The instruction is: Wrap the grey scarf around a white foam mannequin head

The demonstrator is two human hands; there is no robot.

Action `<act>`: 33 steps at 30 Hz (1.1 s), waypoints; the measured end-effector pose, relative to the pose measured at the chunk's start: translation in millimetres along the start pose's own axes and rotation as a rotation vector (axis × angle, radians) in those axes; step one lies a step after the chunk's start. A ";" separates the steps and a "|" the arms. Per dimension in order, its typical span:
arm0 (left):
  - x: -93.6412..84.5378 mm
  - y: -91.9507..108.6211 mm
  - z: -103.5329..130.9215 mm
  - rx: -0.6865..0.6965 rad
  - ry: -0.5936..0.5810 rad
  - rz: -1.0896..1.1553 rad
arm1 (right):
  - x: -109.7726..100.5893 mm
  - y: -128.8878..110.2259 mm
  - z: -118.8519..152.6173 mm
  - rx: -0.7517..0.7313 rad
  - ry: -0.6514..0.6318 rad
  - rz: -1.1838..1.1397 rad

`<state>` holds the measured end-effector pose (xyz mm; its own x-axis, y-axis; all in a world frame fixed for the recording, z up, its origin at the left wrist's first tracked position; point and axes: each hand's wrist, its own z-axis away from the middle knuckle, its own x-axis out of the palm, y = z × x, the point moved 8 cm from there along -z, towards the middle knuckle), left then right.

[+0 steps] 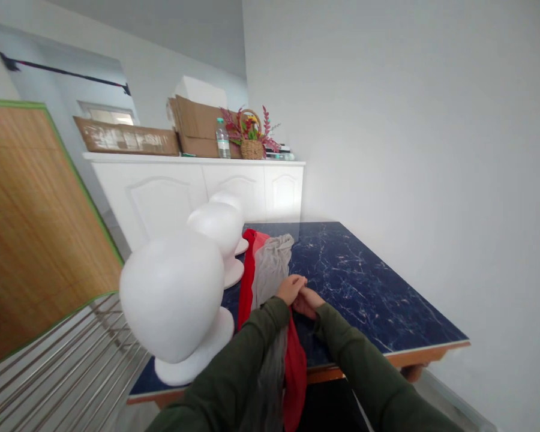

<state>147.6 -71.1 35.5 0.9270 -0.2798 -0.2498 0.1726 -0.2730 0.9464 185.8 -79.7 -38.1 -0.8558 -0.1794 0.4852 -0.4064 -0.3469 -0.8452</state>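
Both hands meet over the blue marbled tabletop [364, 282], near its front edge. Left hand [290, 288] has its fingers curled shut on the grey cloth [272, 264] where it overlaps the red cloth [251, 270]; right hand [306, 302] sits just beside it, touching it, fingers bent inward on the red cloth, exact pinch hidden by the left hand. Both cloths lie stretched along the tabletop toward the far wall and hang off the front edge between the green sleeves. Three white foam heads [173, 294] stand in a row on the left side of the tabletop, just beside the cloths. White cabinet [198, 186] behind carries cardboard boxes, a water bottle [222, 139] and a flower basket [251, 139]. Metal rack [67, 360] at lower left.
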 end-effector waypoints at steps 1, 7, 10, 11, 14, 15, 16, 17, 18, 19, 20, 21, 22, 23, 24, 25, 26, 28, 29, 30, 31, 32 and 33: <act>0.4 -12.1 -9.3 -0.028 -0.004 0.028 | -0.8 -0.7 -6.1 0.015 -0.024 0.009; 3.3 -63.7 -21.4 -0.129 -0.080 0.139 | -3.3 10.0 -20.0 0.232 -0.256 -0.077; 5.5 -74.1 -26.7 -0.163 -0.053 0.184 | -3.9 6.8 -24.5 0.246 -0.276 -0.085; 6.0 -75.4 -28.4 -0.167 -0.042 0.195 | -3.3 5.5 -25.5 0.248 -0.283 -0.091; 6.1 -73.7 -30.2 -0.167 -0.021 0.210 | -1.6 4.2 -26.5 0.271 -0.305 -0.106; 5.5 -72.1 -29.7 -0.169 -0.016 0.206 | -1.8 4.1 -26.6 0.275 -0.306 -0.106; 4.9 -70.3 -28.8 -0.172 -0.011 0.200 | -2.2 4.2 -26.5 0.278 -0.303 -0.105; 4.4 -68.7 -27.9 -0.176 -0.008 0.192 | -2.4 4.4 -26.3 0.281 -0.302 -0.104; 4.1 -67.2 -27.0 -0.180 -0.008 0.184 | -2.6 4.8 -26.1 0.284 -0.302 -0.101; 3.8 -66.0 -26.3 -0.180 -0.005 0.175 | -2.6 5.0 -25.9 0.285 -0.302 -0.099; 3.6 -65.0 -25.9 -0.179 -0.003 0.167 | -2.7 5.1 -25.8 0.283 -0.300 -0.097; 3.6 -64.7 -25.7 -0.180 0.000 0.160 | -2.9 5.2 -25.8 0.280 -0.298 -0.093; 3.9 -64.9 -25.6 -0.184 0.001 0.156 | -3.2 5.2 -26.0 0.277 -0.294 -0.087; 4.3 -65.4 -25.5 -0.190 0.001 0.155 | -3.7 5.2 -26.3 0.274 -0.288 -0.083; 4.8 -65.8 -25.5 -0.196 0.001 0.158 | -4.1 5.4 -26.6 0.273 -0.283 -0.080; 5.5 -66.2 -25.4 -0.201 -0.002 0.162 | -4.4 5.7 -26.8 0.275 -0.281 -0.079; 5.9 -66.5 -25.3 -0.205 -0.004 0.166 | -4.6 6.1 -27.0 0.278 -0.281 -0.079; 6.0 -66.9 -24.9 -0.212 -0.003 0.167 | -4.9 6.4 -27.4 0.282 -0.282 -0.085; 5.8 -66.8 -24.8 -0.212 -0.002 0.163 | -5.1 6.5 -27.5 0.283 -0.283 -0.088; 5.6 -66.6 -24.7 -0.210 -0.003 0.158 | -5.2 6.5 -27.7 0.283 -0.283 -0.091; 5.4 -66.3 -24.7 -0.206 -0.003 0.152 | -5.3 6.4 -27.8 0.283 -0.283 -0.095; 5.3 -65.9 -24.7 -0.201 -0.005 0.146 | -5.3 6.4 -27.8 0.283 -0.284 -0.098; 5.2 -65.6 -24.7 -0.197 -0.005 0.143 | -5.2 6.5 -27.7 0.285 -0.286 -0.100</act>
<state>149.3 -31.9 -22.8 0.9451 -0.3076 -0.1106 0.1015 -0.0456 0.9938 178.8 -55.5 -52.3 -0.6764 -0.3666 0.6388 -0.3439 -0.6098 -0.7141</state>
